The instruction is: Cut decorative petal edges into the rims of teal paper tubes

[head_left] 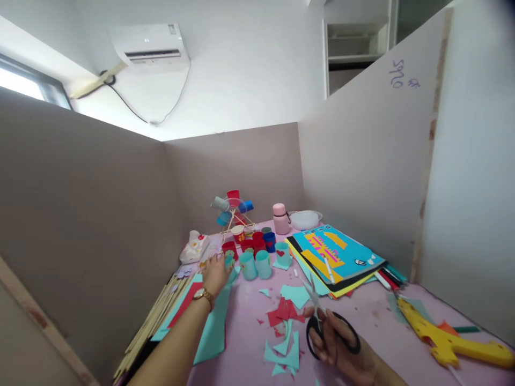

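Note:
My right hand (336, 340) holds scissors (314, 300) by their black handles, blades pointing up and away with a narrow gap between them. My left hand (216, 273), with a watch on its wrist, reaches forward at the left, fingers stretched out and partly hidden. It is beside a light teal paper cup (230, 268), which it partly covers; whether they touch I cannot tell. Right of that stand two more teal cups (248, 266) and a teal cup with a red heart (282, 253). Red paper scraps (284, 312) and teal scraps (295, 348) lie near the scissors.
Red cups (258, 245) and a blue cup (269, 242) stand behind. Farther back are a stick-and-cup wheel (233, 206) and a pink bottle (280, 220). Wooden sticks (151, 316) and teal sheets (213, 332) lie left; coloured boards (338, 252) and a yellow glue gun (450, 340) lie right.

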Motion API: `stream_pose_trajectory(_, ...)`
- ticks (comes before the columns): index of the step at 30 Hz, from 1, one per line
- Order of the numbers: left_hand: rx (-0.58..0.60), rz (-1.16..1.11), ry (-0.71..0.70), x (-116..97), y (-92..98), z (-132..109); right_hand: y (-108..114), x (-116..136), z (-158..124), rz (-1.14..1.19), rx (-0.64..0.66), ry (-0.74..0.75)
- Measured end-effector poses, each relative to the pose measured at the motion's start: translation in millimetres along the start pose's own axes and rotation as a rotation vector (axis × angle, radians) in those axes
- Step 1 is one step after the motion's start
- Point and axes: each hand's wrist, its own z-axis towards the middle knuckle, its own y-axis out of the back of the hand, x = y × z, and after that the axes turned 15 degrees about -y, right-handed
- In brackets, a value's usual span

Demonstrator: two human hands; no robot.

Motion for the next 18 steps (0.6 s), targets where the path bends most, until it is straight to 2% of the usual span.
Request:
stream_pose_trajectory(4, -0.019, 0.008, -0.010, 16, 8.6, -1, -1, 3, 0, 0.010, -0.049, 0.004)
stream_pose_trajectory(7, -0.129, -0.014, -0.009, 20, 25.3, -15, -4, 4, 0, -0.021, -0.102, -0.003)
stream_pose_trajectory(9, -0.219, -0.050, -0.021, 13, 37.3, -34, -6, 4, 1, -0.115, -0.187, 0.003)
stream_pose_trajectory(11, -0.272, -0.117, -0.076, -6, 45.9, -60, -9, 3, 3, -0.237, -0.296, 0.025)
stream_pose_trajectory(13, -0.296, -0.187, -0.149, -33, 48.6, -90, -13, 0, 6, -0.325, -0.379, 0.055)
stream_pose_trajectory(15, -0.310, -0.258, -0.206, -63, 45.4, -118, -17, -4, 9, -0.360, -0.420, 0.086)
stream_pose_trajectory(18, -0.419, -0.299, -0.439, -99, 33.2, -143, -23, -7, 12, -0.371, -0.488, 0.147)
